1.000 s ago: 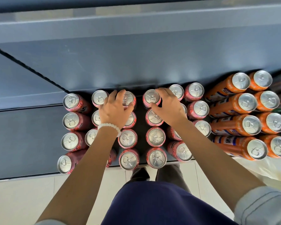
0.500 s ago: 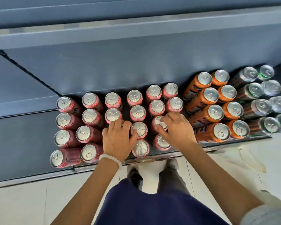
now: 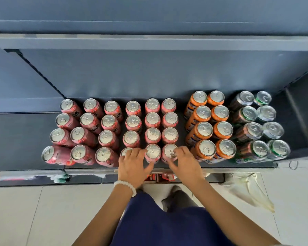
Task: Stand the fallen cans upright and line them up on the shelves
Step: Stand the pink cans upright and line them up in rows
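Pink cans stood upright in rows on the dark shelf. The left hand and right hand rested on the front row, fingers loosely spread over the lids, gripping nothing

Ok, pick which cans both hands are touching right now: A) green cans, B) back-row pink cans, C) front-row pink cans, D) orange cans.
C: the left hand and right hand rest on the front-row pink cans at the shelf edge.
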